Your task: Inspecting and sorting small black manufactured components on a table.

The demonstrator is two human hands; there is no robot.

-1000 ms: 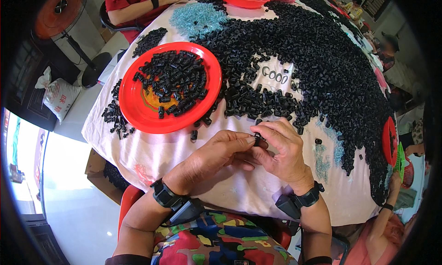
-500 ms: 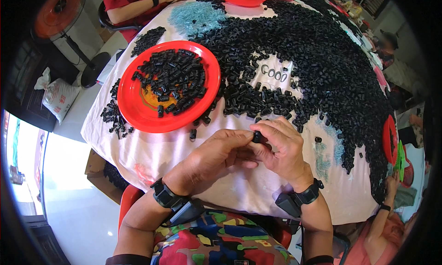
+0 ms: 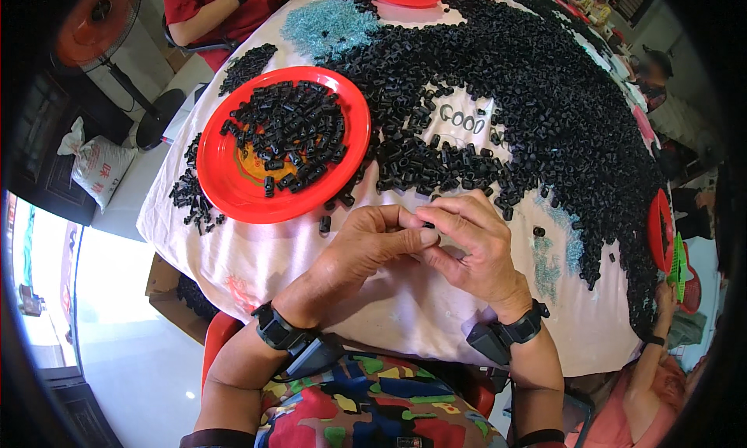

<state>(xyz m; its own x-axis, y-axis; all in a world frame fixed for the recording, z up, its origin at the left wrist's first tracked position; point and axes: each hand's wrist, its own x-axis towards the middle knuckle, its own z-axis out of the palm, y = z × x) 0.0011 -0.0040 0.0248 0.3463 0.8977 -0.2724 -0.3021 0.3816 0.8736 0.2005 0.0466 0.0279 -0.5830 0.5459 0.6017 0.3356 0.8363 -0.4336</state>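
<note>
Glossy pale floor (image 3: 136, 323) (bright at left) — standing fan (image 3: 93, 31), grey wall (image 3: 152, 28)

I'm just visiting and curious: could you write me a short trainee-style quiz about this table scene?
1. True or false: the red plate lies to the right of the right hand.
2. What is heaped in that plate? a) blue bits b) black parts c) folded cloths
3. Fill in: the fingers of the left hand and right hand close around a small ____ piece, mostly hidden.

Key: 1. False; it lies to the left. 2. b. 3. Black.
</note>
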